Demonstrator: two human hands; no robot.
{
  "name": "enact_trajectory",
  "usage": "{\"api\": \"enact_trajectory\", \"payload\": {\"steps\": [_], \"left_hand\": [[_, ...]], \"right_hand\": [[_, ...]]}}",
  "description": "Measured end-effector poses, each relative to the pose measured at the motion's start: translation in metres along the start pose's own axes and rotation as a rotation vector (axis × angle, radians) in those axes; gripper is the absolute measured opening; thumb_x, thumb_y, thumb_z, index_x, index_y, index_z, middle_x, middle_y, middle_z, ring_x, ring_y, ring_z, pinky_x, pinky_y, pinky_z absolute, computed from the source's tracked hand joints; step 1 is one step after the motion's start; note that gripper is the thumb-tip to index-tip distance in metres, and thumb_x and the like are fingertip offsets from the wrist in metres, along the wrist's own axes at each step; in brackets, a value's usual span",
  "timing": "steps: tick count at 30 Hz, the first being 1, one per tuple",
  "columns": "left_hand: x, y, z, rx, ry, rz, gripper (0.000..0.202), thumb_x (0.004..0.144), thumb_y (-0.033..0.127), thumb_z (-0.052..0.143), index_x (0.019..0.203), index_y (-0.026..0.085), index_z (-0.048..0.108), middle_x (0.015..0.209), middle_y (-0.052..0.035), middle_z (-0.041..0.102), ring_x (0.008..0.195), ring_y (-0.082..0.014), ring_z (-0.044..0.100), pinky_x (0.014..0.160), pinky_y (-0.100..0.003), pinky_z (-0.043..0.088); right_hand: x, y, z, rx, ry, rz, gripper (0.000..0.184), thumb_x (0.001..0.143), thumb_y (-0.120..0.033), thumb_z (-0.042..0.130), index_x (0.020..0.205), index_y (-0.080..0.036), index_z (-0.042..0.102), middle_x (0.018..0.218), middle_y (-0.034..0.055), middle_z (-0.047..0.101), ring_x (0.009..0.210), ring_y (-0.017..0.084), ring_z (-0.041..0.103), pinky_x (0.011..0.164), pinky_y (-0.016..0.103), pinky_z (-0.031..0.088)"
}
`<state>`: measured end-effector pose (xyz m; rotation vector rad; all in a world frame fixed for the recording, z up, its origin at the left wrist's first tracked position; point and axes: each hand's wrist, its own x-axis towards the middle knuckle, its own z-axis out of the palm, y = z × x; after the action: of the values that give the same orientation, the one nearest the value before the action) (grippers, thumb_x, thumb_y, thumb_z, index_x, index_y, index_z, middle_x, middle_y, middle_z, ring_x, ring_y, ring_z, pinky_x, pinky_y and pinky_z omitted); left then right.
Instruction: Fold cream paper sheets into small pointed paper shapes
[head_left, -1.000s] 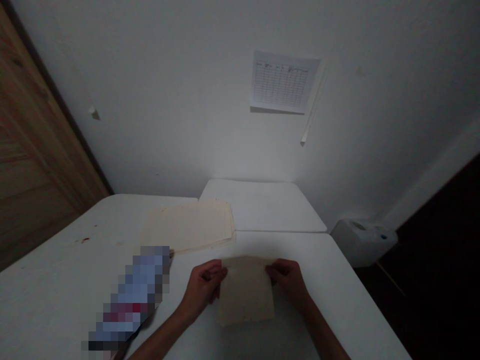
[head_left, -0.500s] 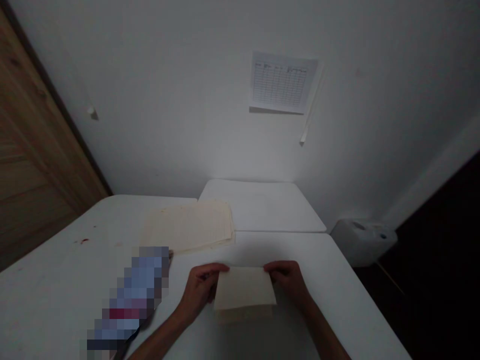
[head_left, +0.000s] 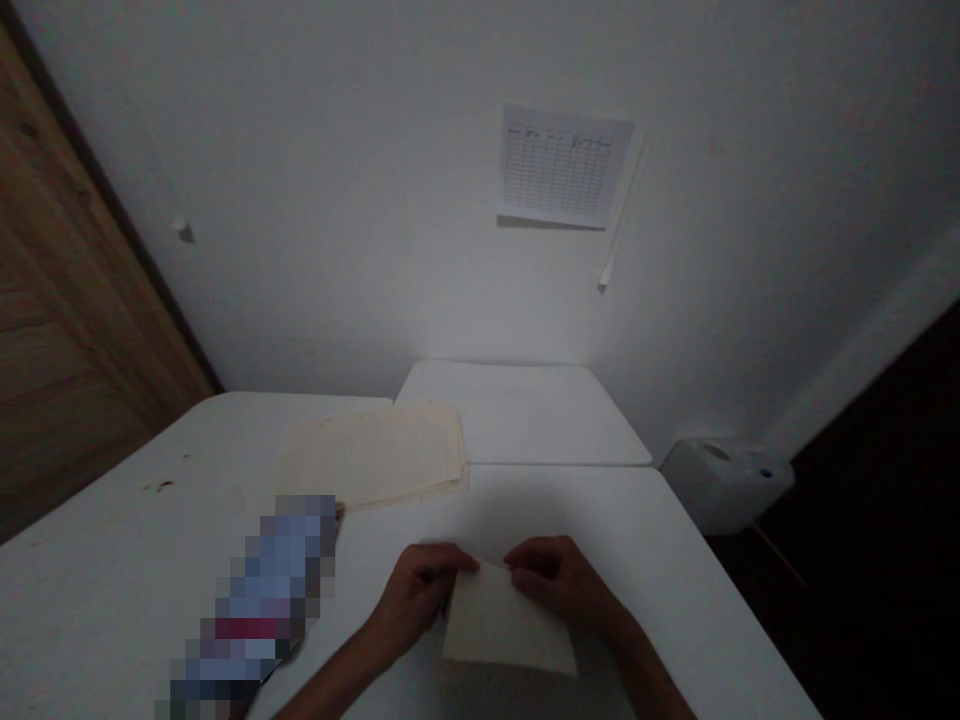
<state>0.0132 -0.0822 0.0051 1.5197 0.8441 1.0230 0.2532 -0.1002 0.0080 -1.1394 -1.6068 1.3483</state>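
A folded cream paper sheet (head_left: 504, 630) lies on the white surface (head_left: 675, 560), close to its near edge. The left hand (head_left: 420, 592) pinches the sheet's upper left corner, fingers curled; the right hand (head_left: 559, 585) presses fingertips on the top edge beside it. Beyond them sits a stack of cream sheets (head_left: 375, 458), and to the left a blurred-out object (head_left: 259, 600). If either hand slides unevenly, the layers may well shift and the crease could set crooked.
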Motion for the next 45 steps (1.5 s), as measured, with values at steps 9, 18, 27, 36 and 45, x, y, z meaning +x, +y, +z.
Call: {"api": "enact_trajectory", "payload": {"steps": [9,18,27,36,45], "left_hand": [[-0.001,-0.001,0.002,-0.174,0.083,-0.133,0.050,0.084,0.050,0.061,0.123,0.018,0.059,0.071,-0.0016,0.064,0.057,-0.0139,0.057,0.049,-0.021,0.040],[0.008,-0.010,0.005,-0.039,0.230,-0.244,0.048,0.076,0.063,0.061,0.077,0.015,0.063,0.036,0.0084,0.041,0.027,-0.0074,0.032,0.027,-0.017,0.022],[0.007,-0.003,0.006,0.012,0.248,-0.244,0.046,0.075,0.061,0.063,0.064,0.017,0.058,0.035,0.0074,0.044,0.026,-0.0066,0.031,0.028,-0.017,0.020],[0.007,-0.001,0.007,0.043,0.231,-0.250,0.047,0.075,0.061,0.061,0.059,0.018,0.057,0.035,0.0065,0.044,0.025,-0.0069,0.031,0.027,-0.018,0.021],[0.006,0.002,0.006,0.052,0.187,-0.272,0.048,0.076,0.062,0.059,0.060,0.017,0.059,0.034,0.0058,0.044,0.026,-0.0066,0.033,0.028,-0.017,0.022]], "right_hand": [[0.001,0.001,0.002,0.045,0.016,0.019,0.032,0.074,-0.041,0.075,0.095,-0.017,0.072,0.077,0.0048,0.071,0.068,0.018,0.066,0.060,0.026,0.048],[0.013,0.008,0.005,0.236,0.396,-0.019,0.046,0.071,-0.053,0.075,0.098,-0.017,0.067,0.081,0.0074,0.072,0.072,0.022,0.067,0.062,0.030,0.050],[0.014,0.005,0.014,0.184,0.431,-0.024,0.053,0.072,-0.064,0.068,0.100,-0.019,0.069,0.088,0.0098,0.072,0.080,0.026,0.066,0.070,0.035,0.052],[0.013,-0.006,0.009,0.233,0.285,-0.077,0.051,0.080,-0.064,0.058,0.102,-0.019,0.071,0.091,0.0068,0.071,0.084,0.024,0.065,0.072,0.032,0.050],[0.014,0.012,0.014,0.236,0.239,0.021,0.056,0.075,-0.057,0.069,0.114,-0.018,0.060,0.081,0.0058,0.070,0.068,0.020,0.065,0.058,0.028,0.048]]}}
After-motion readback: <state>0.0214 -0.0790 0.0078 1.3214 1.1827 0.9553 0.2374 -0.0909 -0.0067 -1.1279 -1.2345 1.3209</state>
